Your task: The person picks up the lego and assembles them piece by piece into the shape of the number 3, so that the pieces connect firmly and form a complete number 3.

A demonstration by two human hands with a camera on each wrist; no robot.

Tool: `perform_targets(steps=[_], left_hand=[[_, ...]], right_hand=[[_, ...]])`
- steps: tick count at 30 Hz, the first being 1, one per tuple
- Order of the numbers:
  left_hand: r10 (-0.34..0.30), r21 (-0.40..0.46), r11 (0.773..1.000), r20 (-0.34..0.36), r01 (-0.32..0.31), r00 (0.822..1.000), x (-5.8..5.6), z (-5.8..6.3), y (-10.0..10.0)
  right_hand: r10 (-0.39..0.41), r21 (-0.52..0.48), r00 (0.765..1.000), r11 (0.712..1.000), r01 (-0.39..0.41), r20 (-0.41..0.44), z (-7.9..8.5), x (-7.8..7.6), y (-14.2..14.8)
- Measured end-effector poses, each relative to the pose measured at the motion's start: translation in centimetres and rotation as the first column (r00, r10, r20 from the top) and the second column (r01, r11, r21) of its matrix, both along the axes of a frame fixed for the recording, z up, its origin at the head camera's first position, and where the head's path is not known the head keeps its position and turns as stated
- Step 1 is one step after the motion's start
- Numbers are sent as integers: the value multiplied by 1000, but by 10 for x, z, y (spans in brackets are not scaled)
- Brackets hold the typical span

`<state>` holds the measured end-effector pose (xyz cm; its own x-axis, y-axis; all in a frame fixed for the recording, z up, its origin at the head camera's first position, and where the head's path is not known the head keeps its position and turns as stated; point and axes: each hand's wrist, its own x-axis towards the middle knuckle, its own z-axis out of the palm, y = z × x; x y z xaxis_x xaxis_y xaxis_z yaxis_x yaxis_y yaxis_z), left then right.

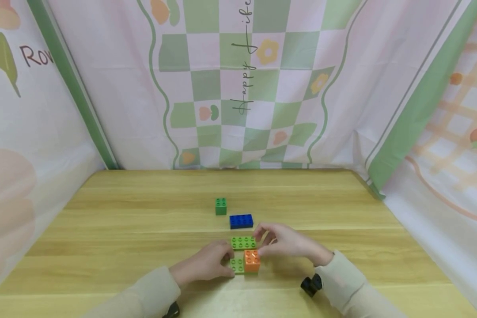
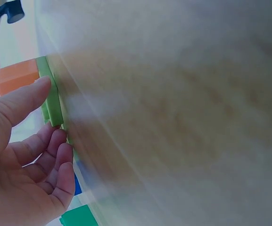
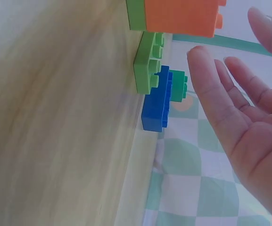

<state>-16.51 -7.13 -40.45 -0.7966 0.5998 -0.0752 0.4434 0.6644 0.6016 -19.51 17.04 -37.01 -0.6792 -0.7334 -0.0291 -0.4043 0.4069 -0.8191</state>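
An orange square brick [image 1: 252, 260] sits on the right half of a flat light green brick [image 1: 237, 265] lying on the table. My left hand [image 1: 208, 261] holds that green brick at its left end, thumb on the near side and fingertips by the far side, as the left wrist view shows. My right hand [image 1: 286, 240] is beside the orange brick's right side, its fingers parted and relaxed; the right wrist view shows nothing between them. Just beyond the pair lies a second light green brick [image 1: 243, 242], close under the right fingers in the head view.
A blue brick [image 1: 241, 221] lies farther back on the wooden table [image 1: 143, 212]. Behind it, slightly left, stands a dark green brick [image 1: 221, 206]. Patterned curtains [image 1: 254, 88] hang along the table's back and sides.
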Motion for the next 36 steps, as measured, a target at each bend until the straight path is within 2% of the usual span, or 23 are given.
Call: perform_targets(steps=[11,20,36], left_hand=[[-3,-1,1000,-8,3,1000,1,2,0],[-2,-2,1000,-3,2,1000,2,3,0],[4,-8,1000,0,-4,1000,2,3,1]], right_hand=[[-38,4,999,999,39,-23,0,-6,-2],[-39,35,998,999,40,-42,-4,-13,-4],[-73,92,997,993,74,-16,-9,-19,-6]])
